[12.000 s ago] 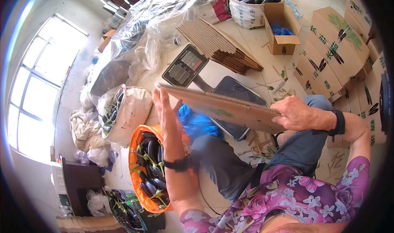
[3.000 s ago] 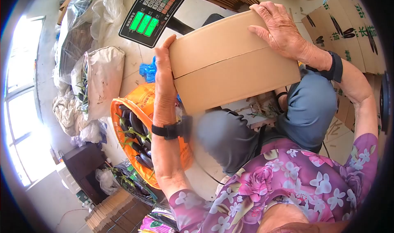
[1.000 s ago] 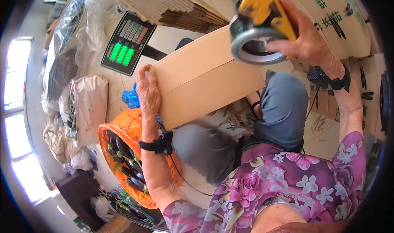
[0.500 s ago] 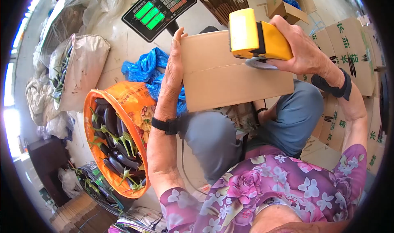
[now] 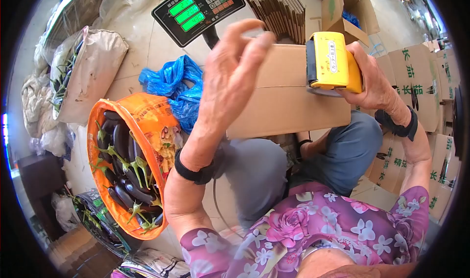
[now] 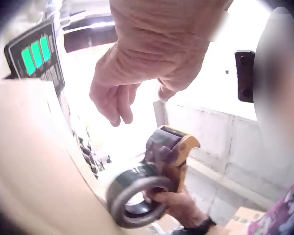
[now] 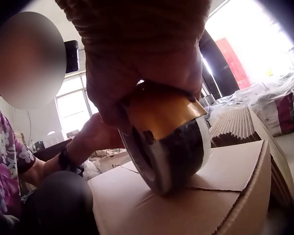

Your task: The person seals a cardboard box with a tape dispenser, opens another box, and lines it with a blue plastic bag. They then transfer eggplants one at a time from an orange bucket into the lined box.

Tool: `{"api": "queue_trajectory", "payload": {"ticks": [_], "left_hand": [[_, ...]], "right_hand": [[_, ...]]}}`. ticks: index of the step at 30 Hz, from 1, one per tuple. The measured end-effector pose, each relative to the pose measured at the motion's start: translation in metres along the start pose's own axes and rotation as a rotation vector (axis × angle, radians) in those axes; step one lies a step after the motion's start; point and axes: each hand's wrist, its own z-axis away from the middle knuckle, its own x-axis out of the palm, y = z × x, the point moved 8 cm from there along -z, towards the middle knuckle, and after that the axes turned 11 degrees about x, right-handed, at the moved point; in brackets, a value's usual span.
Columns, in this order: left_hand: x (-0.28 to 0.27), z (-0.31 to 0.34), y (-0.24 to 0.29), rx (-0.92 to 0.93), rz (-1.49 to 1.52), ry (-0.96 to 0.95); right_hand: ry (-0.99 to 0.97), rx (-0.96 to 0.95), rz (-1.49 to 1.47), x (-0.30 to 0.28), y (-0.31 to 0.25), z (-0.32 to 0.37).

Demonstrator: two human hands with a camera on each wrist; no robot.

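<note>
A closed brown cardboard box (image 5: 289, 106) lies across the person's lap, its top seam showing in the right wrist view (image 7: 196, 191). My right hand (image 5: 377, 82) grips a yellow tape dispenser (image 5: 332, 60) and holds it against the box's top near the right end. The tape roll (image 7: 174, 147) rests on the seam. My left hand (image 5: 235, 62) hovers above the box's left part with loosely curled fingers (image 6: 115, 105) and holds nothing. The left wrist view shows the dispenser (image 6: 147, 188) below that hand.
An orange bag of eggplants (image 5: 125, 155) stands at the left, with a white sack (image 5: 83, 67) and blue plastic bags (image 5: 174, 84) behind it. A scale display (image 5: 198, 6) and stacked flat cartons (image 5: 279, 4) lie beyond the box. Printed cartons (image 5: 416, 82) fill the right.
My left hand has lifted off the box's left end and now hangs above it. The dispenser has shifted a little right and down onto the box top.
</note>
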Motion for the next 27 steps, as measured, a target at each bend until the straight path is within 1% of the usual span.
{"api": "queue_trajectory", "payload": {"ticks": [1,2,4,5,7,8,10,11,13,14,16,17,19,20,22,23,25,26,27], "left_hand": [[0.016,0.001,-0.001,-0.142,0.133,-0.124],[0.019,0.000,0.001,-0.138,0.135,-0.119],[0.048,0.006,-0.002,-0.256,0.203,-0.376],[0.051,0.006,-0.005,-0.252,0.203,-0.378],[0.057,0.010,-0.016,-0.270,0.324,-0.367],[0.057,0.013,-0.019,-0.271,0.326,-0.363],[0.059,0.016,-0.025,-0.358,0.515,-0.314],[0.056,0.016,-0.026,-0.357,0.516,-0.312],[0.052,0.019,-0.030,-0.439,0.670,-0.254],[0.052,0.019,-0.028,-0.440,0.671,-0.253],[0.054,0.023,-0.024,-0.488,0.552,-0.300],[0.055,0.023,-0.027,-0.489,0.554,-0.298],[0.059,0.025,-0.033,-0.431,0.565,-0.346],[0.058,0.025,-0.038,-0.431,0.566,-0.346],[0.055,0.024,-0.043,-0.482,0.773,-0.270],[0.055,0.025,-0.042,-0.481,0.774,-0.272],[0.054,0.030,-0.038,-0.562,0.747,-0.258],[0.056,0.032,-0.040,-0.566,0.746,-0.256],[0.057,0.030,-0.040,-0.506,0.728,-0.260]], "right_hand": [[-0.002,-0.003,0.006,0.000,-0.001,0.001],[0.001,-0.012,0.004,0.001,-0.002,0.001],[0.008,-0.021,0.007,-0.001,-0.004,0.000],[0.005,-0.018,-0.009,0.000,-0.005,-0.001],[-0.005,-0.015,-0.023,0.000,-0.006,-0.001],[-0.012,-0.017,-0.007,0.000,-0.007,-0.001],[-0.020,-0.022,0.011,0.000,-0.008,-0.003],[-0.028,-0.006,0.013,0.001,-0.008,-0.004],[-0.037,0.008,0.014,0.002,-0.007,-0.004],[-0.038,0.000,0.013,0.002,-0.008,-0.005],[-0.043,-0.009,0.012,0.003,-0.009,-0.006],[-0.047,-0.012,0.015,0.003,-0.010,-0.006],[-0.049,-0.014,0.018,0.004,-0.011,-0.007],[-0.050,-0.026,0.025,0.003,-0.013,-0.008],[-0.049,-0.037,0.035,0.003,-0.014,-0.009],[-0.049,-0.035,0.035,0.003,-0.013,-0.009],[-0.053,-0.033,0.033,0.003,-0.013,-0.009],[-0.053,-0.035,0.019,0.004,-0.013,-0.008],[-0.052,-0.036,0.005,0.004,-0.014,-0.009]]}}
